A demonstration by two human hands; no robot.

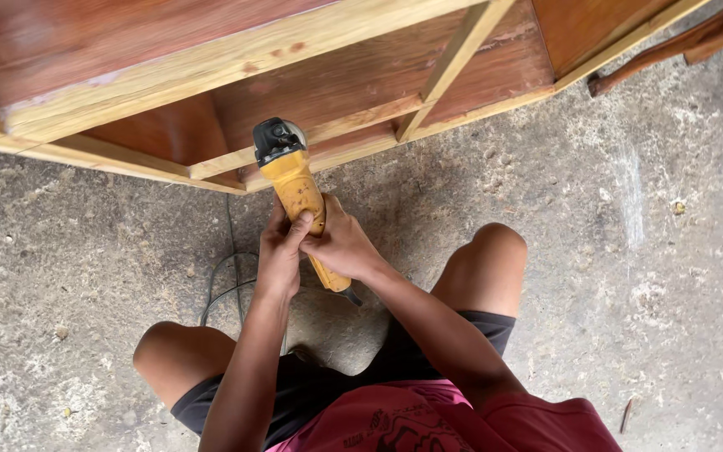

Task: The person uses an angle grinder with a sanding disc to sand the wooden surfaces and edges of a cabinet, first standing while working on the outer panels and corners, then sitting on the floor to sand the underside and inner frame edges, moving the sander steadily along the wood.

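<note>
Crouched on the concrete floor (612, 276), the person wraps the fingers of the left hand (280, 255) and right hand (340, 247) tight round the yellow plastic-bodied angle grinder (296, 188), steadying its black head against the pale-framed reddish wooden cabinet (328, 125).

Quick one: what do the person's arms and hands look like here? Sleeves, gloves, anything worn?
Both arms are bare from the short red sleeves down. The left hand and right hand have no gloves, and no rings, watch or bands are visible. The shirt is red with a dark print; dark shorts below.
</note>
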